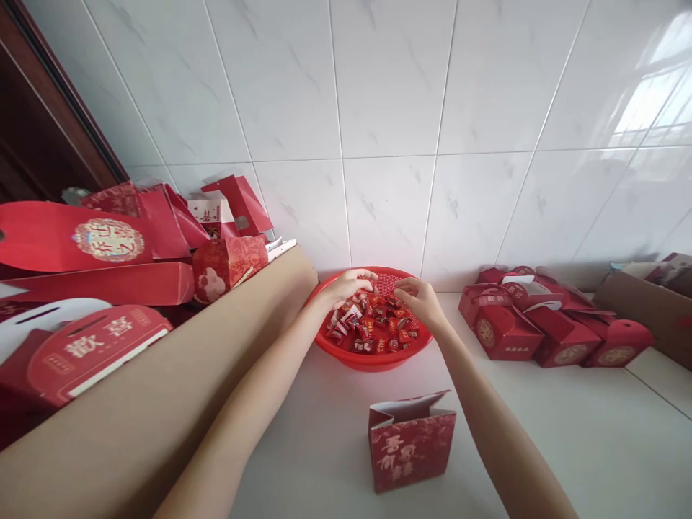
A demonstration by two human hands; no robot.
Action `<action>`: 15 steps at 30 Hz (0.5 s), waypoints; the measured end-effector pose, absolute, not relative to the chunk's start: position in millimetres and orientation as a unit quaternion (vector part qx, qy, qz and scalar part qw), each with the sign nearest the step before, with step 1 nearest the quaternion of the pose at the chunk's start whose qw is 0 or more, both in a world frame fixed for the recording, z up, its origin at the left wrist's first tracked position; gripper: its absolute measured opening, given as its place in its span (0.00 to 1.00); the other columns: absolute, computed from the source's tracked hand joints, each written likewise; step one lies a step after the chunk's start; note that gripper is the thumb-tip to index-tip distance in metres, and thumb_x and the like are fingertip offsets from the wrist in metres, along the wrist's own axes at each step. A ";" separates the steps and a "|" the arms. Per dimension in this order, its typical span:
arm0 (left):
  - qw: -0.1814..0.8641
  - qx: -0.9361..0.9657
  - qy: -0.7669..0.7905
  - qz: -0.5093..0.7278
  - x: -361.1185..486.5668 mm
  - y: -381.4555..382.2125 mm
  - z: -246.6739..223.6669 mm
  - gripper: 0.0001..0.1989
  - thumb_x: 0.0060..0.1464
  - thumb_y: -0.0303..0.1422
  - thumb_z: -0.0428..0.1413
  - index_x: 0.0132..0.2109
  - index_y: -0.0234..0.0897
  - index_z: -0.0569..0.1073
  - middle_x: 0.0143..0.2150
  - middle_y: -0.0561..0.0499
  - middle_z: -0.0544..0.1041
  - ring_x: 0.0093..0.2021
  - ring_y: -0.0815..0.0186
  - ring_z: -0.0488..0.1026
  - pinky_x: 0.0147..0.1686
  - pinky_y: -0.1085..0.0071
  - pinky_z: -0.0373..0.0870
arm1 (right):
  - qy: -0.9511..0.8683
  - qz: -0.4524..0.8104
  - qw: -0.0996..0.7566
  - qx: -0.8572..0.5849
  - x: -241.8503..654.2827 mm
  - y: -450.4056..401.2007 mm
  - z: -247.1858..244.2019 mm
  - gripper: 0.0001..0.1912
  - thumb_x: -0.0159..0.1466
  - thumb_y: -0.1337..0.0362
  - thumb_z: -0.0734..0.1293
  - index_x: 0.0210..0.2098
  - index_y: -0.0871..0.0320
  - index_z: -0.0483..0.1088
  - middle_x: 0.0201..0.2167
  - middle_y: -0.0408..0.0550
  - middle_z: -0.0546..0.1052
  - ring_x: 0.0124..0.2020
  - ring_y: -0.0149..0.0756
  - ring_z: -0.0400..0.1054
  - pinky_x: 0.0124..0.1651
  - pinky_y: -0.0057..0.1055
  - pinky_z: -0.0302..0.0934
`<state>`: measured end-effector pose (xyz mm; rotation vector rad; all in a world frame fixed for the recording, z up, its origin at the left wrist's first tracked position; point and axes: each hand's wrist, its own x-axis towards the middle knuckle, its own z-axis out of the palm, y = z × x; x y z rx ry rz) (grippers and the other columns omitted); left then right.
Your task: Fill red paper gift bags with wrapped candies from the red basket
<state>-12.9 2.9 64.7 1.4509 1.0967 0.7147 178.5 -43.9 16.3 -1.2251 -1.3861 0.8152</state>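
A red plastic basket [373, 360] against the tiled wall holds many small wrapped candies [378, 328], mostly red with some white and pink. Over its back left part is my left hand [349, 286], fingers loosely curved and apart, with no candy visible in it. My right hand [422, 299] reaches over the back right rim, its fingers stretched toward the left hand and slightly apart; I see nothing held in it. Between my forearms a red paper gift bag [414, 450] with pale lettering stands upright on the white countertop [308, 440], its top open.
On the left, a large cardboard box [227, 346] is piled with red gift boxes [102, 346] and bags. Several closed red gift boxes [508, 335] stand grouped at the right by the wall. Another cardboard box [649, 310] is at the far right.
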 end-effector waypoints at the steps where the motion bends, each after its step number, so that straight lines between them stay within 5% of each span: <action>1: 0.540 0.621 0.479 0.305 -16.6 9.0 66.1 0.12 0.50 0.22 0.59 0.43 0.36 0.74 0.29 0.53 0.76 0.19 0.77 0.60 0.18 0.80 0.54 | -0.570 0.345 0.539 -0.515 177.7 -42.6 14.5 0.07 0.58 0.64 0.68 0.37 0.57 0.74 0.34 0.48 0.79 0.27 0.34 0.73 0.29 0.31 0.71; 5: 0.413 0.698 0.551 0.199 -33.0 37.5 61.7 0.03 0.50 0.28 0.62 0.33 0.36 0.74 0.23 0.56 0.72 0.18 0.77 0.57 0.19 0.78 0.51 | -0.543 0.398 0.537 -0.508 174.4 -42.2 9.0 0.05 0.56 0.64 0.68 0.31 0.58 0.74 0.30 0.48 0.78 0.25 0.34 0.73 0.25 0.29 0.69; 8: 0.330 0.732 0.591 0.077 -40.3 55.3 50.3 0.08 0.44 0.31 0.66 0.24 0.36 0.75 0.15 0.56 0.66 0.16 0.74 0.58 0.17 0.74 0.49 | -0.529 0.418 0.541 -0.503 173.3 -44.6 7.3 0.06 0.55 0.62 0.69 0.31 0.58 0.74 0.29 0.48 0.78 0.26 0.36 0.73 0.22 0.28 0.67; 11: 0.329 0.730 0.599 0.003 -38.8 62.7 38.3 0.18 0.34 0.34 0.72 0.14 0.36 0.70 0.10 0.55 0.61 0.13 0.73 0.56 0.16 0.72 0.46 | -0.525 0.427 0.541 -0.499 173.4 -46.5 6.2 0.08 0.54 0.60 0.69 0.31 0.58 0.75 0.29 0.48 0.77 0.27 0.38 0.73 0.18 0.27 0.64; 15: 0.374 0.733 0.562 -0.082 -25.1 55.0 29.7 0.19 0.29 0.41 0.74 0.15 0.37 0.72 0.13 0.54 0.67 0.15 0.71 0.58 0.17 0.72 0.50 | -0.527 0.430 0.538 -0.497 173.3 -46.7 6.0 0.08 0.54 0.60 0.70 0.31 0.58 0.75 0.31 0.49 0.78 0.27 0.39 0.73 0.18 0.28 0.62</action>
